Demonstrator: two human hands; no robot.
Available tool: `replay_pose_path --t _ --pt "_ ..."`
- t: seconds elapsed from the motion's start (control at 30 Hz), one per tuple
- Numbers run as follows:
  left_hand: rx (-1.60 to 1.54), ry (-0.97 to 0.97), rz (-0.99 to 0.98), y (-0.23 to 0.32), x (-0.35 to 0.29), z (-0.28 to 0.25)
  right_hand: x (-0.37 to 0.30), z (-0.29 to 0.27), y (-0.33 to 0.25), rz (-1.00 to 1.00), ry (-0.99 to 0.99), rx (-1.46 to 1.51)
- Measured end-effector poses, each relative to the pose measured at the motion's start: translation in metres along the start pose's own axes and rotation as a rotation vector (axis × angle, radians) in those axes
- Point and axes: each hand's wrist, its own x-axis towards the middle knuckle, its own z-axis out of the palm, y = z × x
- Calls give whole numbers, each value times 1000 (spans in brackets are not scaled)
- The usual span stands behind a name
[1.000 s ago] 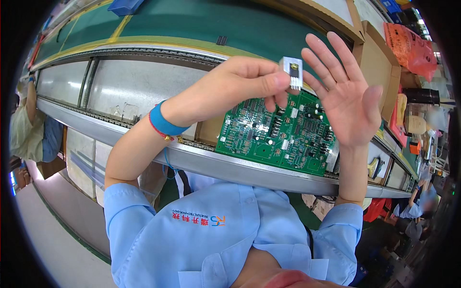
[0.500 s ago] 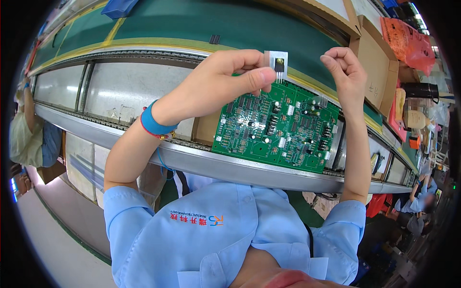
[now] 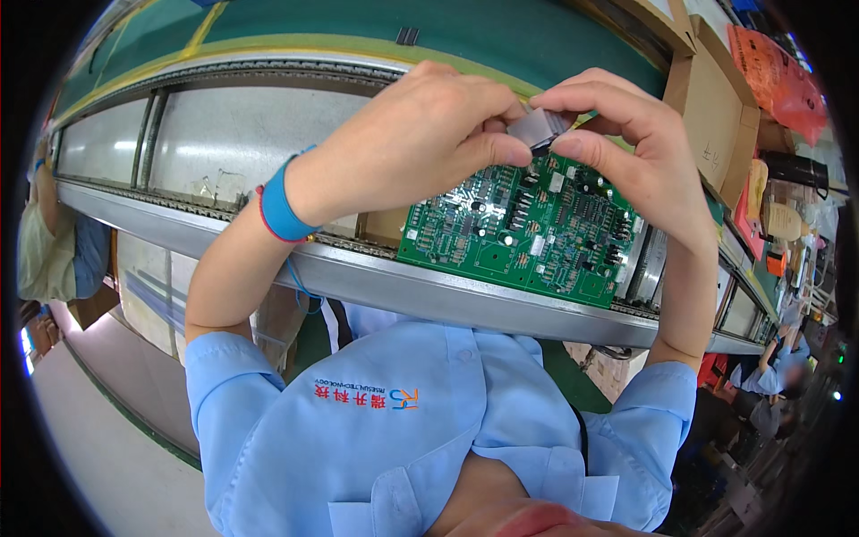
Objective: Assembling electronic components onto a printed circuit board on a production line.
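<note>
Above the far part of a green circuit board [image 3: 488, 259], a small silver heatsink [image 3: 535, 128] is tilted between my two hands. My left hand [image 3: 434, 134] pinches its left end between thumb and fingers. From the right, my right hand [image 3: 631, 134] closes its thumb and fingertips on the other end. The black three-legged transistor on the heatsink is mostly hidden by my fingers. The board lies flat across the conveyor rails, filled with resistors, chips, white connectors and capacitors. My hands cover its far edge.
The conveyor's metal front rail [image 3: 358, 277] runs between me and the board. Two small black parts [image 3: 407, 36] lie on the green bench mat [image 3: 304, 22] beyond. Cardboard boxes [image 3: 711, 116] and a red plastic bag [image 3: 774, 76] are at the right. Another person's arm [image 3: 43, 188] shows far left.
My right hand has come left and closed on the heatsink. My left hand has turned the heatsink from upright, transistor facing me, to tilted.
</note>
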Motion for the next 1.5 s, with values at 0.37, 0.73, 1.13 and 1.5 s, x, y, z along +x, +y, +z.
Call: replay_pose_path --t 0.37,0.73,1.13,1.5 --pt "529 277 -279 -69 3 -39 1 22 25 179 170 -268" --pt "599 173 -241 -63 8 -36 11 35 28 123 182 -353" --pt "510 108 -320 -65 6 -34 11 47 34 34 186 -512" --pt "532 247 -134 -93 4 -32 22 30 23 46 108 -543"
